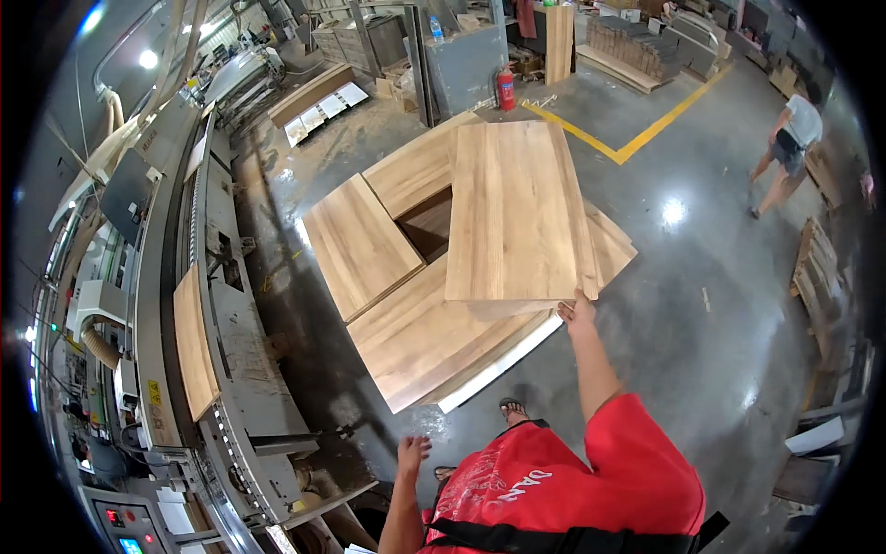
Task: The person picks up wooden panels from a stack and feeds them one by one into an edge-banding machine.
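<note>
My right hand [579, 312] reaches forward and grips the near right corner of a large wood-grain panel [517, 208]. That panel lies at an angle on top of a stack, its near edge jutting over the boards beneath. Below it are more wood-grain panels: one at the left [362, 245], another at the back [420, 166] and a wide one at the front [443, 323]. A dark gap shows between them. My left hand [413, 452] hangs in the air near my body, empty, its fingers loosely curled and apart.
Along the left runs a long machine [166, 305] with a narrow wood-grain board [194, 346] on it. A control panel [125, 526] sits at lower left. Behind the stack stands a fire extinguisher [506, 90]. At right, a person [792, 143] walks near pallets [817, 277].
</note>
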A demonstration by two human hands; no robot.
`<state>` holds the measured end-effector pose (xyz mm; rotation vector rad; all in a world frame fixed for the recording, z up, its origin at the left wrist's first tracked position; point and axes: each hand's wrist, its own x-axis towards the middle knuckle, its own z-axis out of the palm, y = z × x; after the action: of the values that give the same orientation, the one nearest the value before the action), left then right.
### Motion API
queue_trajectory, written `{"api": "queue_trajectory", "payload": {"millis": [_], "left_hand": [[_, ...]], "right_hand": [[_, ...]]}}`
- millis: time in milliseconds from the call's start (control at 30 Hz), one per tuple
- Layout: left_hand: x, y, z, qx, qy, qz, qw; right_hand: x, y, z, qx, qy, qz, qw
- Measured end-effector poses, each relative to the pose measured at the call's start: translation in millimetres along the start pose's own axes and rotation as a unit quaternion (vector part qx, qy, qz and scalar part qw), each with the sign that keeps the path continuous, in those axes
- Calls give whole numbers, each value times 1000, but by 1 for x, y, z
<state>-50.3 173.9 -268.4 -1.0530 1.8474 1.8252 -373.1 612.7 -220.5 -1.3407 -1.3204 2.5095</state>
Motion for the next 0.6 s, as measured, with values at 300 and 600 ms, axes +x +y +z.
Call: {"api": "queue_trajectory", "payload": {"millis": [300, 600], "left_hand": [[9, 173, 147, -119, -150, 24, 981], [33, 163, 204, -179, 28, -54, 982]], "right_hand": [[-76, 88, -17, 76, -91, 92, 989], [-120, 150, -158, -418, -443, -91, 788]]}}
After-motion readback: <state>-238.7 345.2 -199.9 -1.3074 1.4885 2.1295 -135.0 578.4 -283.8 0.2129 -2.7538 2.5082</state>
